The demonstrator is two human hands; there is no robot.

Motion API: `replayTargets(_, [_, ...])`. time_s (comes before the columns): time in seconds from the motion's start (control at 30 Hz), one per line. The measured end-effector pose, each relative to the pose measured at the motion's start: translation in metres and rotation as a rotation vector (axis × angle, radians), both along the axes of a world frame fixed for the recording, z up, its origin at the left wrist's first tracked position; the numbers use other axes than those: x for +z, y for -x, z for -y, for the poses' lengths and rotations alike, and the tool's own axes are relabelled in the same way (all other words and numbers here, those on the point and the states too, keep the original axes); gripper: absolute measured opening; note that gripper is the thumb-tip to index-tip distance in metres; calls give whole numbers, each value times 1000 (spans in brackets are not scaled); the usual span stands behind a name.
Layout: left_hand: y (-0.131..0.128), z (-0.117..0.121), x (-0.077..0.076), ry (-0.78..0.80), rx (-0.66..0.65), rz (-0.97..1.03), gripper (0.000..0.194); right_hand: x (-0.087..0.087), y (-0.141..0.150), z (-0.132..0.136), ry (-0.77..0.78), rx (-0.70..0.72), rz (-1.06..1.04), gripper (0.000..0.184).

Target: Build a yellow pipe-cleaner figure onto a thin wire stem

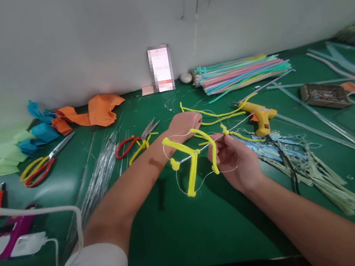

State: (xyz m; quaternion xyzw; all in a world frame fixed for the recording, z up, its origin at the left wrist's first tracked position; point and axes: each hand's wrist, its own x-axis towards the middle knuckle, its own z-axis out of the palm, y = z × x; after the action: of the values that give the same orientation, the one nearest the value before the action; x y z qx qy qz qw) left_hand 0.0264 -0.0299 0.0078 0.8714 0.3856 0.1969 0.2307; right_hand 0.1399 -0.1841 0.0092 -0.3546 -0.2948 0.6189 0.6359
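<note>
My right hand (237, 159) is closed in a pinch on a thin metal rod. The rod carries a yellow pipe cleaner frame (192, 169) with several arms and a fine wire looped round it. My left hand (183, 125) is stretched out behind the frame, near loose yellow pipe cleaners (225, 118); its fingers are mostly hidden. Red-handled scissors (132, 143) lie left of that hand, against a small yellow pipe cleaner piece (144, 146). A yellow glue gun (261, 117) rests beyond my right hand.
A bundle of coloured pipe cleaners (242, 73) lies by the wall, right of a propped phone (161, 68). Thin metal wires (101, 172), larger scissors (47, 161) and crepe paper (103, 110) are to the left. Tied strands (326, 177) and a small box (324, 95) are at right.
</note>
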Motion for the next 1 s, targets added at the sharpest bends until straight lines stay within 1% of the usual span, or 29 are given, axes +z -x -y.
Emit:
replayTargets(0.07, [9,3,6,-59,10,-8,14,-1,-1,0,6,4,-16,22])
replayTargets(0.13, [23,11,14,-145,83,75,13,-2,-1,0,3,15,-15,22])
replayTargets(0.2, [39,20,22,-200,207,247,12,-2,-1,0,2,28,-4,23])
replayTargets(0.27, [53,29,29,-208,310,467,7,-3,-1,0,4,40,4,23])
replayTargets(0.3, [59,32,33,-186,370,594,4,-3,0,0,4,44,1,23])
replayTargets(0.37, [68,36,42,-82,466,875,2,-4,0,0,4,48,-3,23])
replayTargets(0.43, [75,38,52,67,504,1115,5,-4,1,-1,4,43,7,22])
replayTargets(0.47, [78,39,57,145,498,1191,7,-4,1,-1,4,39,18,22])
replayTargets(0.53, [84,39,68,277,470,1256,9,-4,2,-1,2,31,37,23])
replayTargets(0.57, [87,40,73,319,460,1267,10,-4,2,-1,1,28,42,23])
replayTargets(0.63, [92,40,80,342,460,1286,10,-5,1,-1,4,27,39,23])
replayTargets(0.67, [94,40,81,331,472,1294,11,-5,1,-1,7,32,33,23])
replayTargets(0.73, [97,41,79,295,506,1297,12,-6,0,-2,11,55,16,24])
replayTargets(0.87, [103,46,62,266,538,1260,12,-6,-2,-2,5,69,3,23])
replayTargets(1.0, [111,50,46,263,499,1272,17,-3,-3,-3,-22,35,23,23])
